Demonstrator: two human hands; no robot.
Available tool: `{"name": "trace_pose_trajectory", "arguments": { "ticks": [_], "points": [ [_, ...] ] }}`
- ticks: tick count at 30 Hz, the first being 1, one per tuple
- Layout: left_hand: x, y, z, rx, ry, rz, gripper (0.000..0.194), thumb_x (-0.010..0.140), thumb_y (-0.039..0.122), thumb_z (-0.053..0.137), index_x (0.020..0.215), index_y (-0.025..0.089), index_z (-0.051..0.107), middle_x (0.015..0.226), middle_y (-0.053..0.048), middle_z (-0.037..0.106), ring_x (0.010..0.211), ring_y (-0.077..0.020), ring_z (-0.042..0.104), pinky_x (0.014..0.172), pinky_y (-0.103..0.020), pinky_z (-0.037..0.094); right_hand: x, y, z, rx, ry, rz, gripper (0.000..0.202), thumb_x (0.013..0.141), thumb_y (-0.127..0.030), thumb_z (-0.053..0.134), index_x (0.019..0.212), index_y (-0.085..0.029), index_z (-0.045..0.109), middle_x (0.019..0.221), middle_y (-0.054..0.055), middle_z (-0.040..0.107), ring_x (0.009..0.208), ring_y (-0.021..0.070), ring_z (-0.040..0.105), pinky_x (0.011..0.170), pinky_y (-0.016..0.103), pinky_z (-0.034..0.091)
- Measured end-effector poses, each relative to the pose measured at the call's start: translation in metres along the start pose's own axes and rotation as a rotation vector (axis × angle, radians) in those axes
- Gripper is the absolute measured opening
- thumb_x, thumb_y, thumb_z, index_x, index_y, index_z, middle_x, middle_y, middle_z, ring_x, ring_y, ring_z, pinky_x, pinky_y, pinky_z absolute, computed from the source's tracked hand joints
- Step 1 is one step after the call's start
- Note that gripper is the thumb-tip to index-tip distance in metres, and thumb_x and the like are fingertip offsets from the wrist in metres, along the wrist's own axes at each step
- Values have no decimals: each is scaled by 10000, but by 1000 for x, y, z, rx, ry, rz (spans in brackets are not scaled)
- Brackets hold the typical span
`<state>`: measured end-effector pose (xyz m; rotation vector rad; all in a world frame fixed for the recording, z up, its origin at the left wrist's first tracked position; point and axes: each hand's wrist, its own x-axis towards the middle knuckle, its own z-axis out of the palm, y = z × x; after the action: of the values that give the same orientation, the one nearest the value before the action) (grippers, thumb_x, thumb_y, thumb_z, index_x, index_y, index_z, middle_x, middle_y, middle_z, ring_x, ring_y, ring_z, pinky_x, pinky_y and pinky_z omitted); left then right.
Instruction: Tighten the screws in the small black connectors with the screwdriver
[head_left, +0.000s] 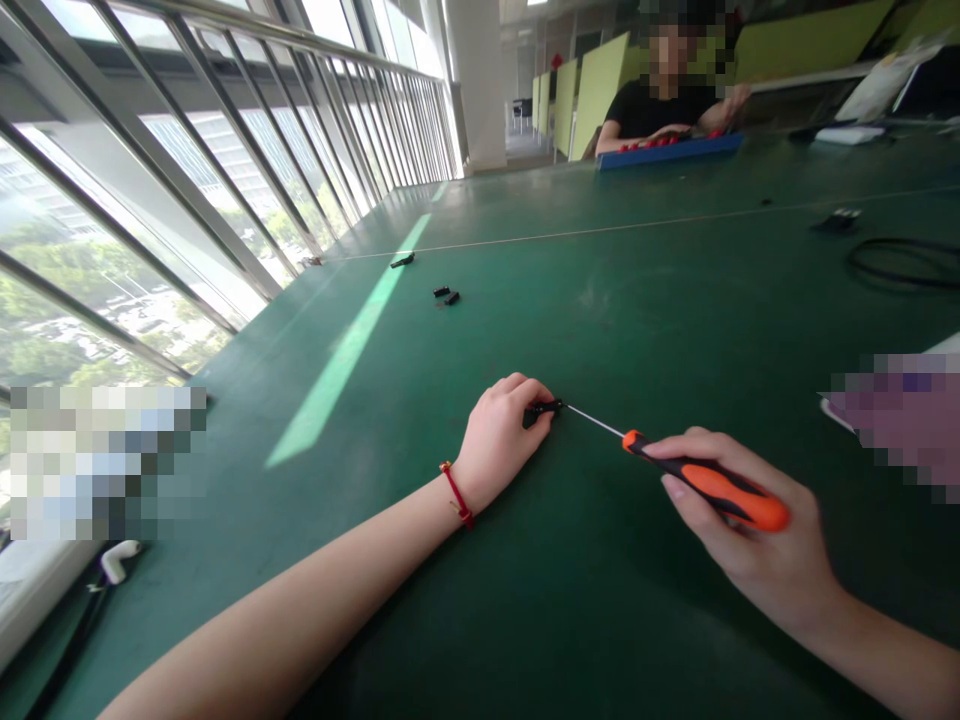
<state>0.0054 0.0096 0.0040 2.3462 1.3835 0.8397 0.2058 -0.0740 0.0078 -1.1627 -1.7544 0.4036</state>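
Office-like space: green partitions (600, 95) beyond 1 large worktable (645, 310).

A narrow red cord bracelet (457, 495) circles the wrist of the left hand (499, 430), snug against it. I can make out a small gold-coloured piece near the band's eleven o'clock, and what looks like a red knot around five o'clock. The right hand (776, 545) is bare, its thumbnail smooth and short. Both forearms are uncovered as far as I see.
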Motion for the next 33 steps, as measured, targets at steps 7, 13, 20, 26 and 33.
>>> {"name": "trace_pose_trajectory", "arguments": {
  "ticks": [7,13,20,26,33],
  "points": [
    [0,-1,0,6,0,12,98,779,140,563,847,183,618,883,-21,614,837,-166,580,748,-284,489,-1,1,0,-10,-30,14,166,821,-168,547,942,-274,588,878,-1,636,753,133,633,573,198,489],
    [-1,-2,1,17,-2,44,100,799,149,551,857,193,620,936,-23,616,858,-165,579,760,-281,489,-3,4,0,8,-91,35,115,843,-223,539,932,-275,591,847,-14,656,715,119,639,574,185,502],
    [-2,-2,1,83,0,61,74,816,181,545,840,196,614,935,-16,620,854,-167,570,763,-291,482,-3,2,2,50,28,64,255,796,-196,585,1040,-256,543,853,4,597,722,122,631,609,189,530],
    [-2,0,1,134,-1,62,73,813,179,538,828,197,608,919,-13,625,844,-170,566,757,-295,480,-3,3,1,47,-54,99,184,808,-221,586,985,-260,554,852,12,631,708,133,643,526,179,506],
    [-3,1,2,108,-7,59,83,808,164,530,825,193,606,926,-13,629,847,-159,579,749,-275,488,-2,0,2,82,-55,118,245,810,-216,576,1046,-261,526,740,-14,575,657,122,619,550,191,513]
  ]
}}
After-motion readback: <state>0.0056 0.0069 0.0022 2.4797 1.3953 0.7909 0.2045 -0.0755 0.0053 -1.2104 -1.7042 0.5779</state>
